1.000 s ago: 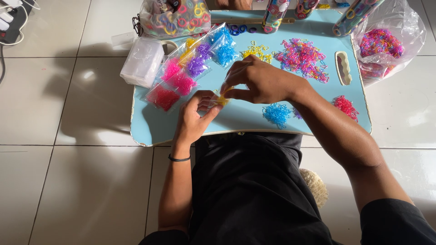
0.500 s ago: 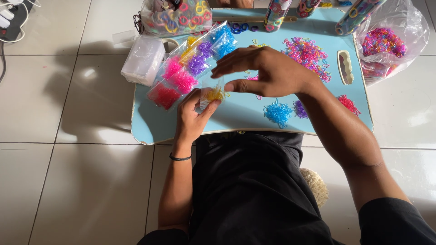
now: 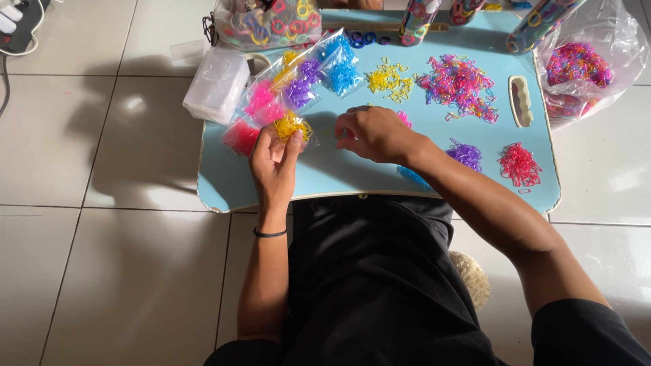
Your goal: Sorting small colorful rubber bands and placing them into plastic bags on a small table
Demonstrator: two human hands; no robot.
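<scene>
We see the left hand (image 3: pixel 272 157) pinching a small clear packet of yellow bands (image 3: pixel 293 127); the right hand (image 3: pixel 372 133), loosely curled, holds nothing above the blue tray (image 3: pixel 319 173).

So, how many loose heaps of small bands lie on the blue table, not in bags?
5, possibly more hidden: a yellow heap, a big pink heap, a purple heap, a red heap, and a blue heap half hidden under the right arm.

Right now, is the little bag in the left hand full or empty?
Filled: yellow bands show through the clear bag pinched by the left hand.
</scene>
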